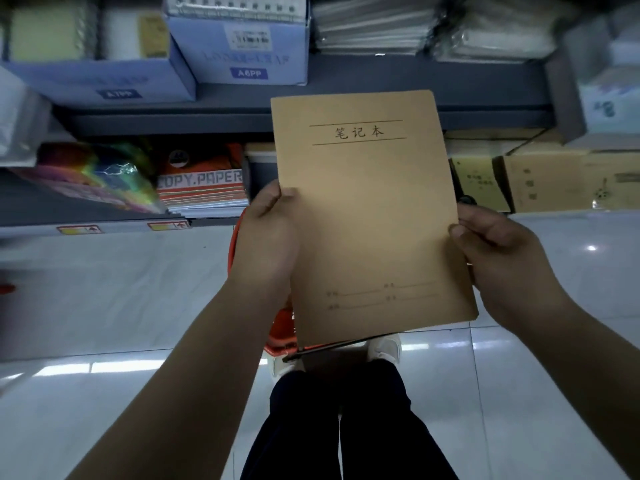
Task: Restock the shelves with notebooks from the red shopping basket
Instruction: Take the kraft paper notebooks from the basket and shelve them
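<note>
From the head view, the red shopping basket point(277, 327) sits on the floor under the arms, mostly hidden, its contents out of sight, while up on the shelves point(346, 112) the blue A6PP box point(239, 53) holds spiral pads and a stack of copy paper point(202, 187) lies on the lower level. The tan notebook point(370, 209) is held upright in front of the shelves, cover facing us: the left hand point(266, 237) has its grip curled on the left edge, thumb on the cover, and the right hand point(502, 258) pinches the right edge.

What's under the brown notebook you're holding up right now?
Beneath the brown kraft-paper notebook, held by the left hand and right hand, only the red plastic shopping basket's rim shows. Its contents are covered.
</note>
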`<state>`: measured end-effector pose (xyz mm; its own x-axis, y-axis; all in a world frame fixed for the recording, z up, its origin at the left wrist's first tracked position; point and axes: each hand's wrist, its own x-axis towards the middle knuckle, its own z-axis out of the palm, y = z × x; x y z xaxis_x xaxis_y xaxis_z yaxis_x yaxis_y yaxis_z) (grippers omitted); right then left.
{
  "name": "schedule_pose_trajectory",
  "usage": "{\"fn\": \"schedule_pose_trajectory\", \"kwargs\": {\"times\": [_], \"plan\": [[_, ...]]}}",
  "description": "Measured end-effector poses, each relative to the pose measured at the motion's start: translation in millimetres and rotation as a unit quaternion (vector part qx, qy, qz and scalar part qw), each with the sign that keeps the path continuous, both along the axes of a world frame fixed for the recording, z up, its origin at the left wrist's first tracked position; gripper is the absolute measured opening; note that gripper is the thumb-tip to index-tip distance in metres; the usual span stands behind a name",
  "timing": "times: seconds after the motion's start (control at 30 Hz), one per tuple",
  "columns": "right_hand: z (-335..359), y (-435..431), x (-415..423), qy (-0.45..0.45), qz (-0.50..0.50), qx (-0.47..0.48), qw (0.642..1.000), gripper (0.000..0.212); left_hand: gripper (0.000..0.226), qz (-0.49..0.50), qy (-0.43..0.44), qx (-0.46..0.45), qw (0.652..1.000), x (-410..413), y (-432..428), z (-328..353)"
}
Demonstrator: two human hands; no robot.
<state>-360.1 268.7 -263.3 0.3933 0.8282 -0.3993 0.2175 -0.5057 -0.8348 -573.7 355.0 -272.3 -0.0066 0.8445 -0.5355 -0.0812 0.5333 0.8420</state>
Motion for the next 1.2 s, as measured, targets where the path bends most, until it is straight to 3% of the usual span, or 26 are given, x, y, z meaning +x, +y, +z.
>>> {"fn": "schedule_pose_trajectory", "kwargs": {"times": [0.1,0.3,0.6,0.8,1.2], "plan": [[22.9,-3.3,-9.6,0.0,-0.029,0.015,0.999,0.035,0.027,-0.012,-0.017,0.023,1.0,-0.9,-2.1,22.2],[66.6,-3.3,-16.0,0.003,-0.11,0.039,0.993,0.027,0.044,-0.08,-0.033,0.132,0.987,-4.6,-1.6,62.6],[135.5,-21.1,-11.1,0.026,-0.155,0.065,0.985,0.027,0.055,-0.153,-0.066,0.143,0.976,-4.2,-15.1,141.2],[188.8,-31.8,-13.2,0.016,-0.159,0.096,0.983,0.028,0.06,-0.142,-0.094,0.127,0.977,-6.8,-29.2,191.1],[269.5,-36.2,-26.1,0.042,-0.172,0.151,0.973,0.033,0.06,-0.188,-0.098,0.199,0.957,-15.5,-33.0,272.6]]}}
